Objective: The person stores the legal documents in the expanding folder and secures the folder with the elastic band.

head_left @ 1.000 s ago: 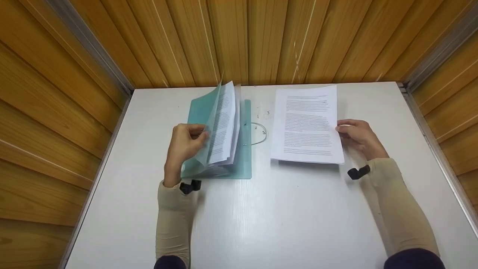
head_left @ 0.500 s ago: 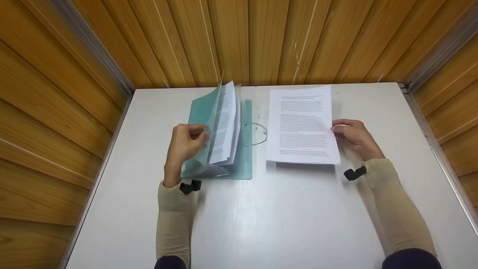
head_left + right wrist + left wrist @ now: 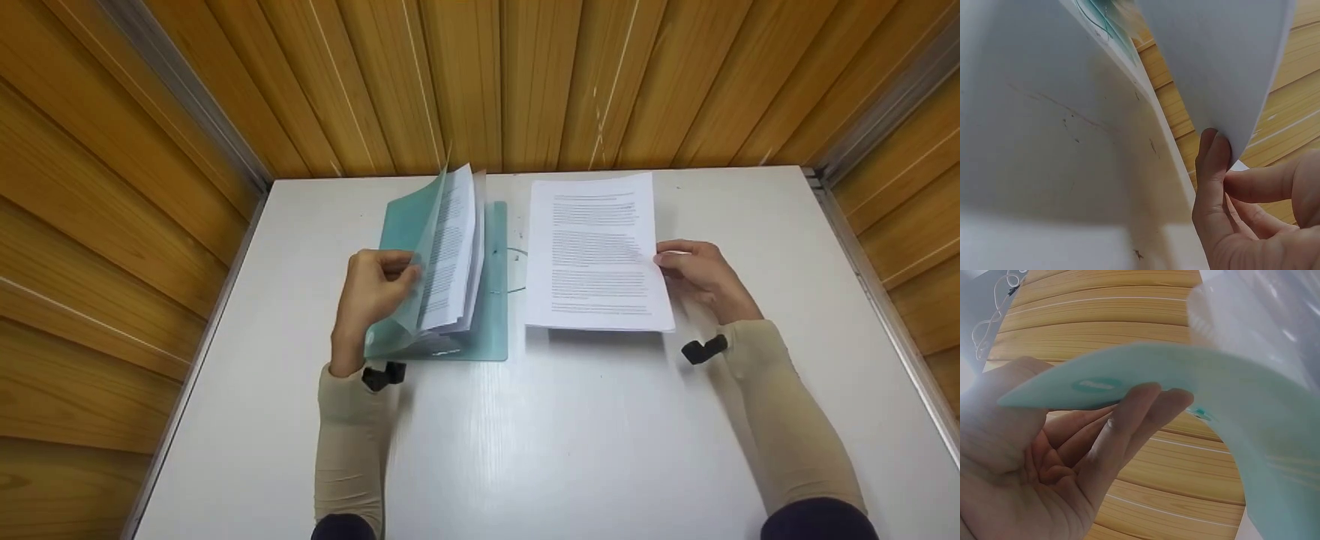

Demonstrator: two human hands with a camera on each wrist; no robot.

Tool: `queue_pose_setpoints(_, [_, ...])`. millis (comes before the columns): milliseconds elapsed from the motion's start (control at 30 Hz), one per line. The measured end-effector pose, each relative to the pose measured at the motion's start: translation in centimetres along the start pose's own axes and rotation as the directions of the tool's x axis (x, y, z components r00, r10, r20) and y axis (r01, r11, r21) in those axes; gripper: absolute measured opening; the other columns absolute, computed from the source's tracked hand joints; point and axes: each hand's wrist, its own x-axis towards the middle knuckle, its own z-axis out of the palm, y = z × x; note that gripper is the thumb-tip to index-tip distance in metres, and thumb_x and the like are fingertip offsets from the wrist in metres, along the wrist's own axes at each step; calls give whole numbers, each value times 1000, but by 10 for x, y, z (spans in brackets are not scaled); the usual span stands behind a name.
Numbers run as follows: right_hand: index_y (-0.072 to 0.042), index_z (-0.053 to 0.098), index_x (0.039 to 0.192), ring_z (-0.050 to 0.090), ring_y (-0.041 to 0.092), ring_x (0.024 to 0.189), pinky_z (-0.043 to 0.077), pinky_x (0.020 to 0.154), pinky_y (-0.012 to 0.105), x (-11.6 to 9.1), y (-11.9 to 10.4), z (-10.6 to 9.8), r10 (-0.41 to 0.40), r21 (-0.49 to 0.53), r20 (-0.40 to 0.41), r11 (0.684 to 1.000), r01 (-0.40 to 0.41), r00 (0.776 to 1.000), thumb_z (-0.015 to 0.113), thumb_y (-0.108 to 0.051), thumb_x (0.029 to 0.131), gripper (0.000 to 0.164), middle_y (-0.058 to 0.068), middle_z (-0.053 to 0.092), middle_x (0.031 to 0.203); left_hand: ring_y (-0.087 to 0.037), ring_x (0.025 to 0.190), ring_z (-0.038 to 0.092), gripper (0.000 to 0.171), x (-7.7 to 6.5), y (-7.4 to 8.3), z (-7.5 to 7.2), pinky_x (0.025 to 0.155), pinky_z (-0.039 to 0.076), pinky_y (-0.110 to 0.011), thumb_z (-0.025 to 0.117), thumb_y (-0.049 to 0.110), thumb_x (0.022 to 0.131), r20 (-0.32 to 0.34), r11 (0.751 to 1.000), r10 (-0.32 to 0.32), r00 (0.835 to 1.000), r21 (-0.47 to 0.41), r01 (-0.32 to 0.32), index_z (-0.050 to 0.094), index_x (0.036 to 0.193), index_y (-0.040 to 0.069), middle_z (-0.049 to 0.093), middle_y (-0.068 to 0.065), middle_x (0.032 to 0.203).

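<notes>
On the left of the table lies a translucent green folder [image 3: 495,330], its cover lifted and several printed sheets [image 3: 448,247] standing tilted inside. My left hand [image 3: 371,289] pinches the edge of the raised cover; in the left wrist view the cover [image 3: 1145,371] bends between thumb and fingers. My right hand [image 3: 709,277] pinches the right edge of a thin stack of printed paper [image 3: 600,255], held over the table with a shadow beneath. From below, the right wrist view shows the blank underside of the paper [image 3: 1219,62] between thumb and fingers.
A thin elastic cord [image 3: 517,290] loops out from the folder's right edge, partly covered by the paper. The white table [image 3: 487,442] meets wood-patterned walls [image 3: 525,82] at the back and sides. A white cable [image 3: 998,304] hangs at the upper left of the left wrist view.
My right hand has moved left with the paper stack, closer to the folder, and the paper now overlaps the cord loop. My left hand and the folder cover have stayed in place.
</notes>
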Motion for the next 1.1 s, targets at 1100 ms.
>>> queue_pose_setpoints(1100, [7,49,152,72,7,86,59,79,21,9,-8,41,2,70,72,998,-7,997,63,-6,105,51,-9,75,93,-33,93,81,26,1,-1,1,80,66,-44,73,3,95,-11,1000,-5,1000,11,5,77,118,-9,80,-23,109])
